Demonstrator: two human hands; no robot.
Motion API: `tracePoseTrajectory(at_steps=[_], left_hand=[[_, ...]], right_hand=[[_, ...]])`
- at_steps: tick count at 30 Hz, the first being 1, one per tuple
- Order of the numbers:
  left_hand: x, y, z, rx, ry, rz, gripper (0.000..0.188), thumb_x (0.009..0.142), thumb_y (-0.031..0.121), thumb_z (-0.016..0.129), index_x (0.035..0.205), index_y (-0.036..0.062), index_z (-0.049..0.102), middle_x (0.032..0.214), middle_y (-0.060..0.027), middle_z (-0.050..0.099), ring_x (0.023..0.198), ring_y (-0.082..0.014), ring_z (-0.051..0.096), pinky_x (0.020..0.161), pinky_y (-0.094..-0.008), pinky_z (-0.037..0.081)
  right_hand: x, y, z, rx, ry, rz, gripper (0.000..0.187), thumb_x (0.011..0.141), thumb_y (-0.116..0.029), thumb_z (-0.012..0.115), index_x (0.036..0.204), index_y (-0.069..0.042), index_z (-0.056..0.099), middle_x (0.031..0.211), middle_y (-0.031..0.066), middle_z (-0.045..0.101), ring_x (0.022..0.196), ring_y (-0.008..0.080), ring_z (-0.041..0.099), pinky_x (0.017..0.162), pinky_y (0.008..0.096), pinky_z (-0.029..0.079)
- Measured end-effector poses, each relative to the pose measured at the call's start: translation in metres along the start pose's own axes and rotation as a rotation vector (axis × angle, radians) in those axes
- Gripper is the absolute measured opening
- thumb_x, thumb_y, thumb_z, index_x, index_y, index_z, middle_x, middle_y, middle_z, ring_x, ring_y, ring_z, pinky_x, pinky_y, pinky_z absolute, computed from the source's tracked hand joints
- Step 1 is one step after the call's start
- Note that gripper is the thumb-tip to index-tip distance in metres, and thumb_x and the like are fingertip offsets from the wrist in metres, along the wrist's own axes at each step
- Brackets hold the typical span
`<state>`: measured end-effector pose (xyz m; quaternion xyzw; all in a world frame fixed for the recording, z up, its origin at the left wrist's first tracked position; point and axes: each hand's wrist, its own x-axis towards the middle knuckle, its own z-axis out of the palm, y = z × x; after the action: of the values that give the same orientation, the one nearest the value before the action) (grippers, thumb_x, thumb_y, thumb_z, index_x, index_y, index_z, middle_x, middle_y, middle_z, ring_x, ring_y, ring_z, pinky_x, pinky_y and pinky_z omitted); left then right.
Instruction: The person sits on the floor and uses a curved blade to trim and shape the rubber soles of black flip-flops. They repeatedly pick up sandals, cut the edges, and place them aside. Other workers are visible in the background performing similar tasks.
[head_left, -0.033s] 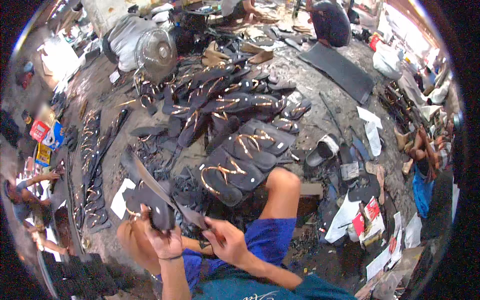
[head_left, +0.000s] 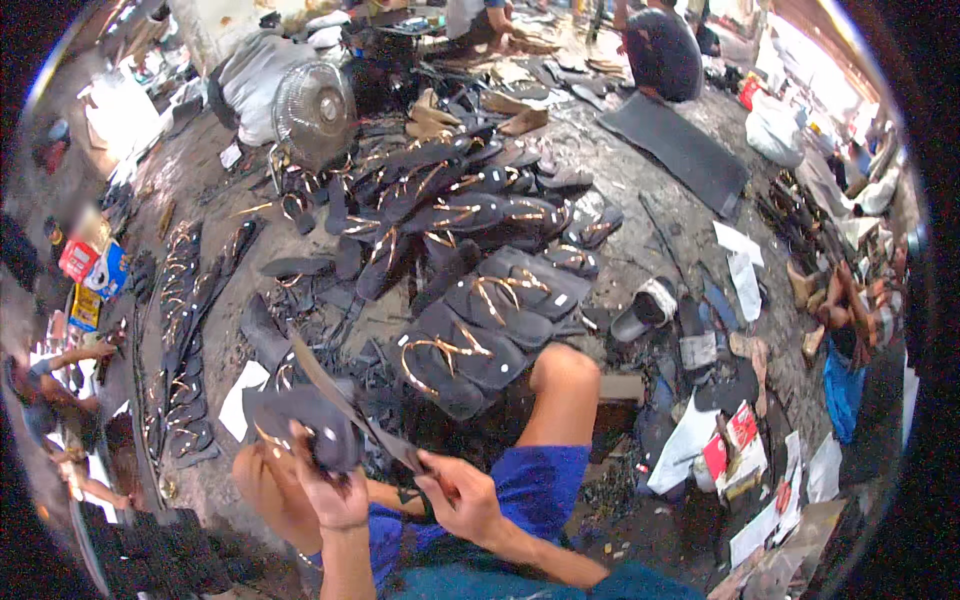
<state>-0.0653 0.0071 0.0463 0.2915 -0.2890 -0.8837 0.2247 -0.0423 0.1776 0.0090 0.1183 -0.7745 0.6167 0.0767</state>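
My left hand (head_left: 335, 490) is closed on a dark sandal (head_left: 335, 425), holding it above my left knee with its sole edge facing up. My right hand (head_left: 462, 495) grips the dark reddish handle of a long knife (head_left: 345, 400). Its blade slants up and to the left, passing close beside the sandal; whether the two touch I cannot tell. Ahead of my knees lie black sandals with gold straps (head_left: 450, 350) in a neat overlapping row.
Beyond that row rises a heap of black sandals (head_left: 440, 200). A standing fan (head_left: 315, 115) is at the far left, and a dark mat (head_left: 680, 150) at the far right. Another line of sandals (head_left: 185, 330) runs along the left. Papers (head_left: 690, 440) and a lone slide sandal (head_left: 645, 308) lie right. Other people sit around.
The sandal in my left hand has turned, showing more of its broad face. The knife's tip has shifted slightly right and down.
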Motion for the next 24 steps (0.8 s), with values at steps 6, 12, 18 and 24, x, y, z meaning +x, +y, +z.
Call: tracePoseTrajectory(at_steps=[6, 12, 18, 24], left_hand=[[-0.039, -0.013, -0.044, 0.134, 0.070, -0.235, 0.039, 0.096, 0.040, 0.060, 0.124, 0.0127, 0.058, 0.111, -0.0049, 0.069, 0.094, -0.0213, 0.069, 0.078, -0.0377, 0.059], [-0.005, 0.005, -0.050, 0.085, 0.065, -0.157, 0.040, 0.093, 0.037, 0.065, 0.121, 0.0086, 0.060, 0.111, -0.0066, 0.070, 0.093, -0.0226, 0.070, 0.083, -0.0375, 0.059], [-0.012, 0.007, -0.053, 0.212, 0.084, -0.159, 0.042, 0.095, 0.036, 0.063, 0.124, 0.0064, 0.059, 0.113, -0.0084, 0.069, 0.097, -0.0244, 0.070, 0.086, -0.0391, 0.059], [-0.038, 0.006, -0.114, 0.248, 0.093, -0.263, 0.046, 0.094, 0.035, 0.062, 0.126, 0.0030, 0.057, 0.115, -0.0117, 0.068, 0.100, -0.0300, 0.068, 0.091, -0.0460, 0.056]], right_hand=[[0.054, -0.005, 0.012, 0.253, -0.201, 0.352, 0.025, 0.097, -0.005, 0.053, 0.118, 0.001, 0.065, 0.093, 0.0098, 0.073, 0.076, 0.0053, 0.058, 0.069, 0.0235, 0.050], [-0.005, -0.012, -0.056, -0.130, -0.254, 0.162, 0.024, 0.087, -0.006, 0.069, 0.109, 0.003, 0.069, 0.087, 0.0110, 0.071, 0.062, 0.0086, 0.059, 0.057, 0.0262, 0.049], [-0.052, -0.014, -0.083, -0.186, -0.395, 0.266, 0.031, 0.083, -0.012, 0.075, 0.113, -0.004, 0.070, 0.089, 0.0136, 0.072, 0.067, 0.0219, 0.068, 0.062, 0.0327, 0.056], [-0.027, -0.028, -0.049, -0.147, -0.525, 0.337, 0.030, 0.086, -0.015, 0.073, 0.115, -0.005, 0.069, 0.086, 0.0132, 0.071, 0.068, 0.0232, 0.069, 0.062, 0.0340, 0.056]])
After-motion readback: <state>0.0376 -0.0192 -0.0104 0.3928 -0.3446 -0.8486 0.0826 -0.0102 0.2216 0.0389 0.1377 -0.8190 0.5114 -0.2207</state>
